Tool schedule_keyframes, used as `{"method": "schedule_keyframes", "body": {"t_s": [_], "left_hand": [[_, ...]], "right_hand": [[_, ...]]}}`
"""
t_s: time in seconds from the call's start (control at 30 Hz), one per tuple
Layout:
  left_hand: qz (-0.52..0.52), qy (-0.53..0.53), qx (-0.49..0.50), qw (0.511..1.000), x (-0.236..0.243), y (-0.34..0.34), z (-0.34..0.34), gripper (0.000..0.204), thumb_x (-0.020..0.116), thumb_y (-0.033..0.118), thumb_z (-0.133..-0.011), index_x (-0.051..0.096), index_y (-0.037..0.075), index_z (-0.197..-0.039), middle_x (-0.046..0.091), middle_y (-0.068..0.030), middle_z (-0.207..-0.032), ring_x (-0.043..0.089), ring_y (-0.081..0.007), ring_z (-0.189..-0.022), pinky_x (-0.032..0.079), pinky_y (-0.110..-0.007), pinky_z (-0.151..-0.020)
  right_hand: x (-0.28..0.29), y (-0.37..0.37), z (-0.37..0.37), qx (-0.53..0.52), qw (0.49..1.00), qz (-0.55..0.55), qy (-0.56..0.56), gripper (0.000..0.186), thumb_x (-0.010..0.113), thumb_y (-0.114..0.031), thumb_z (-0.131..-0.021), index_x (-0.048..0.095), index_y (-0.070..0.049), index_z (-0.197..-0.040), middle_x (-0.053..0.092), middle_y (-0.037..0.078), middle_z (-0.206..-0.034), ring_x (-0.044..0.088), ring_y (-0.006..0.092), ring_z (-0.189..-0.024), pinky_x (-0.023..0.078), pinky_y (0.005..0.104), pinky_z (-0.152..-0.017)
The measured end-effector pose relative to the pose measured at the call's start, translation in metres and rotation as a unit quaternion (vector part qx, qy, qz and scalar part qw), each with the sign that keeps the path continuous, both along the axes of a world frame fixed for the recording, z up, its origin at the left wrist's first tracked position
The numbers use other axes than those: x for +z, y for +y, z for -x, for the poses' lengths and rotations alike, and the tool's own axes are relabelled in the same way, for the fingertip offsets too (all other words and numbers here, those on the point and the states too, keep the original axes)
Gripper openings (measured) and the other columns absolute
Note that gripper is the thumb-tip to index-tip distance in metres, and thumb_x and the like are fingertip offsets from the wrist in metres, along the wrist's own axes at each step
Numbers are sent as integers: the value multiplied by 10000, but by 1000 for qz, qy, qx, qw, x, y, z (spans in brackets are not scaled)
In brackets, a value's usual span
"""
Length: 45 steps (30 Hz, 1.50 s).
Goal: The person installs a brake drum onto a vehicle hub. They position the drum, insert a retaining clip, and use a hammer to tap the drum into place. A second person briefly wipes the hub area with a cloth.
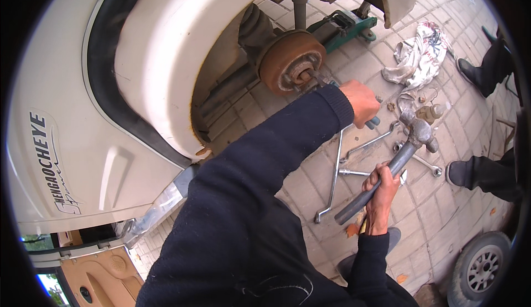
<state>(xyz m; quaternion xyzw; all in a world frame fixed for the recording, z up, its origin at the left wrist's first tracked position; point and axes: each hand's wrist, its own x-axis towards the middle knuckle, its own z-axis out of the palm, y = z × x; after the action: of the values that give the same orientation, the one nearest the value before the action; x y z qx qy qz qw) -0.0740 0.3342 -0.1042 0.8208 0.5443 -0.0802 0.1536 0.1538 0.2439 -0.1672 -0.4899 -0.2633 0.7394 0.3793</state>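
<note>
My left hand (359, 105) is closed around blue-handled pliers (374, 123), whose jaws reach toward the middle of a rusty brake drum (285, 63). The jaw tips are small against the hub, so whether they grip anything there I cannot tell. In my right hand (383, 190) is a hammer (405, 157), held by its dark shaft with the metal head up and away from me. The drum sits in the open wheel arch of a cream-coloured vehicle (160, 52). My left sleeve covers part of the arch's lower side.
Several wrenches (333, 182) lie on the paving below my hands. Beyond the hammer are a small bottle (433, 112) and a crumpled cloth (423, 58). A green jack (345, 30) stands behind the drum. Another person's shoes (469, 72) are at the right, above a loose wheel (480, 268).
</note>
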Motion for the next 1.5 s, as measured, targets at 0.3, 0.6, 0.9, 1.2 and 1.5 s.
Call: {"method": "schedule_keyframes", "body": {"t_s": [0.3,0.6,0.9,1.2,1.5], "left_hand": [[63,7,12,998,9,1,3,228,789,290,-710,755,99,-830,724,-132,-776,710,-358,-775,555,-463,-674],[15,-22,1,1000,7,-1,12,224,766,283,-719,729,87,-822,704,-147,-748,693,-377,-753,536,-478,-648],[-155,-193,36,968,22,-12,-10,237,722,263,-899,631,70,-1002,665,-167,-808,666,-400,-821,500,-499,-688],[1,-282,220,934,9,-51,9,420,689,390,-970,547,23,-824,472,-18,-662,433,-107,-640,393,-321,-579],[155,-266,468,828,-76,-126,44,392,688,360,-956,541,27,-810,552,-32,-692,546,-145,-630,476,-340,-635]], "right_hand": [[2,3,-2,-12,1000,12,2,119,578,-110,-919,472,-85,-871,461,27,-590,447,140,-417,409,307,-397],[4,11,-8,2,999,-6,51,106,580,-110,-929,476,-88,-930,451,18,-589,447,139,-416,418,306,-393],[0,20,-14,16,999,-4,27,105,602,-113,-916,514,-75,-873,500,23,-589,469,132,-428,440,305,-421],[-44,-39,21,206,972,105,-49,150,637,-134,-866,523,-40,-893,534,38,-613,513,126,-451,432,296,-403],[-106,-102,48,439,885,43,-148,241,663,-208,-850,609,24,-809,611,136,-602,610,229,-469,492,379,-479]]}}
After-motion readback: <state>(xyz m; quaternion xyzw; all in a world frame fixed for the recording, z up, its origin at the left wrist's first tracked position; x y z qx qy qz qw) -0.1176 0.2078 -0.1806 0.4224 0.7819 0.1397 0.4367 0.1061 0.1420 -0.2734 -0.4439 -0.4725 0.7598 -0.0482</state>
